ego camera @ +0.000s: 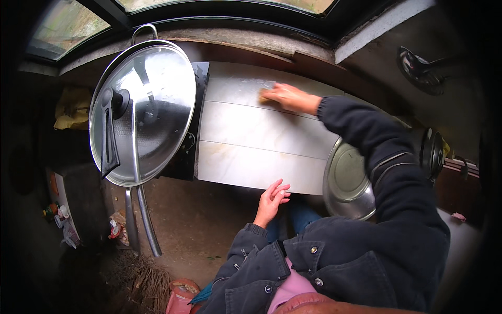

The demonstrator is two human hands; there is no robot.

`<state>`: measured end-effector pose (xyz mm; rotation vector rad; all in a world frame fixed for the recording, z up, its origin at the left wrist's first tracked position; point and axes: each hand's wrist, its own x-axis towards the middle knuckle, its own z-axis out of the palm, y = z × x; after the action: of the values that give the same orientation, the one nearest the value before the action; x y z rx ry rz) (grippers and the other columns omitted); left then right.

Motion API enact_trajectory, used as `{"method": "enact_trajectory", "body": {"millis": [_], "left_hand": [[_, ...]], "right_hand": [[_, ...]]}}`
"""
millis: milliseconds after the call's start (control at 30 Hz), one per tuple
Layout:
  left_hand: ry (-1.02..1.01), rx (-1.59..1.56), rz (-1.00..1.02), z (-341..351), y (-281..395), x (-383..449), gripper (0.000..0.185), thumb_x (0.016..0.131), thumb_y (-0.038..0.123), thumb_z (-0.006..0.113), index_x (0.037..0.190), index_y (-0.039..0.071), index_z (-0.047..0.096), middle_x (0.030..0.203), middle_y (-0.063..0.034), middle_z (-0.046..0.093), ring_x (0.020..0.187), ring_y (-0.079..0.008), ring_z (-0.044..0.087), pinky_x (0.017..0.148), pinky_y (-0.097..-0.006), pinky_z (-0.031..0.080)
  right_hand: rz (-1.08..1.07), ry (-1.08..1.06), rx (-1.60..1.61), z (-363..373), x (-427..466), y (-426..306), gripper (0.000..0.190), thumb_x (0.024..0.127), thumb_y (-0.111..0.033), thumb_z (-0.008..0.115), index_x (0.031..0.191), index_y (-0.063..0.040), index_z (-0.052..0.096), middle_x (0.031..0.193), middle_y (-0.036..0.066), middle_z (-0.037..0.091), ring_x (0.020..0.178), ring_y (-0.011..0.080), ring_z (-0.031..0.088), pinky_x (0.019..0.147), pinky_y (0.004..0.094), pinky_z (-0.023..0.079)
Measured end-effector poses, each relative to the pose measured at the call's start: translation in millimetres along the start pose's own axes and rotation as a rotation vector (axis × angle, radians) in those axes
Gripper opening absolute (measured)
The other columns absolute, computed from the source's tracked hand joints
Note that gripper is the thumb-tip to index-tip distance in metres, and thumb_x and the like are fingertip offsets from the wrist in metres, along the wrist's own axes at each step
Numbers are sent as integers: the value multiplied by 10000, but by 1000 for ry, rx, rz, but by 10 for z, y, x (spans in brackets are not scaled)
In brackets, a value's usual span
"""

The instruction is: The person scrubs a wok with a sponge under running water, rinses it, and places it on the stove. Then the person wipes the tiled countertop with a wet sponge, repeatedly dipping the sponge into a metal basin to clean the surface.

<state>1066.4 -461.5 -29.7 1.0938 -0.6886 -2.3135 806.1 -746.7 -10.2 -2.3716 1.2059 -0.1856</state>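
Observation:
My right hand [288, 96] reaches across the tiled countertop [243, 125] and presses a yellowish-brown sponge or cloth [263, 98] onto its far part. The fingers hide most of that pad. Wet streaks shine on the tile close to it. Held just at the counter's front edge, my left hand [271, 200] is empty, its fingers loosely bent and apart. Under my right forearm a round metal basin [346, 176] shows partly, at the counter's right end.
On the left, a wok with a glass lid [164, 117] sits over a black cooktop [200, 82]; a long metal utensil handle [149, 223] juts out frontward. A ladle [419, 70] is at the upper right, a black-lidded pot [431, 153] beyond my right arm. Dry twigs [145, 278] lie on the floor.

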Motion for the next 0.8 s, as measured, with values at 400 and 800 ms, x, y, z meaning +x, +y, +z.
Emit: {"method": "enact_trajectory", "body": {"millis": [400, 800], "left_hand": [[-24, 19, 8, 236, 24, 140, 527, 1044, 133, 555, 1518, -20, 381, 1366, -213, 608, 1096, -222, 667, 924, -353, 580], [-14, 31, 26, 247, -8, 109, 527, 1044, 142, 557, 1515, -25, 388, 1365, -208, 610, 1103, -222, 665, 922, -348, 578]], "right_hand": [[-45, 43, -77, 106, 223, 12, 525, 824, 95, 527, 1302, -93, 632, 1110, 160, 683, 1014, 336, 578, 894, 420, 507], [-62, 142, -107, 82, 265, 85, 492, 847, 102, 510, 1276, -103, 636, 1192, 141, 681, 1061, 357, 593, 924, 448, 520]]}}
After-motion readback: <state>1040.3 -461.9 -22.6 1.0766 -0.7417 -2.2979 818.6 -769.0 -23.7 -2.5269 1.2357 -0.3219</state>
